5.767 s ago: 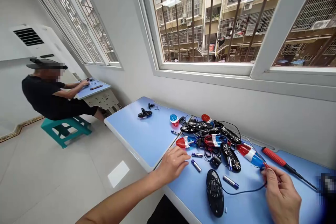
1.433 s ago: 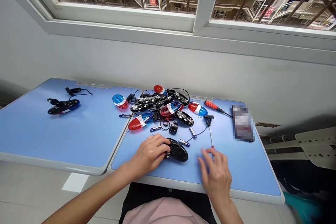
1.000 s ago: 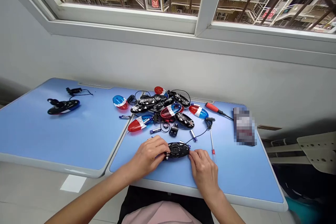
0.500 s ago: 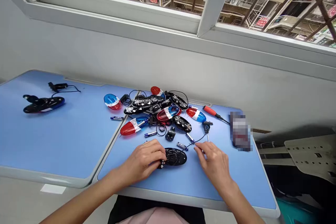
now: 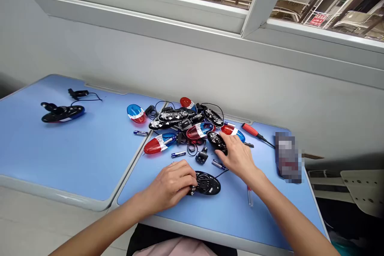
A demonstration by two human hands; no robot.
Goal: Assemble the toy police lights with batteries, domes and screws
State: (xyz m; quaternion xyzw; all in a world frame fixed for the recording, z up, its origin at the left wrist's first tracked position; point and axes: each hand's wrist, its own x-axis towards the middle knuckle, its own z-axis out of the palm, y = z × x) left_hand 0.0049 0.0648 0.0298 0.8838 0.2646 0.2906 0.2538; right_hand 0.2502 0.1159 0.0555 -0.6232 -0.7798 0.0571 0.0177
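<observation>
My left hand (image 5: 177,184) is closed on a small black clamp part at the left end of a black oval base (image 5: 208,184), which lies with its inner side up near the front edge. My right hand (image 5: 235,152) has its thumb and fingers on either side of a shiny black oval housing (image 5: 216,141) at the right of the pile. Just left of that housing is a red and blue lens cover (image 5: 199,131). A black bracket (image 5: 202,155) and a battery (image 5: 219,164) lie between my hands.
A red screwdriver (image 5: 250,129), a blurred dark object (image 5: 288,158) and a clear stick (image 5: 250,197) lie at the right. More lens covers (image 5: 160,144) and batteries (image 5: 178,154) surround the pile. An assembled light (image 5: 63,113) rests on the left table (image 5: 60,156).
My right hand has moved up and left from the cable onto the black housing. The clear stick now shows below my right forearm. My left hand keeps its hold, while the view has shifted.
</observation>
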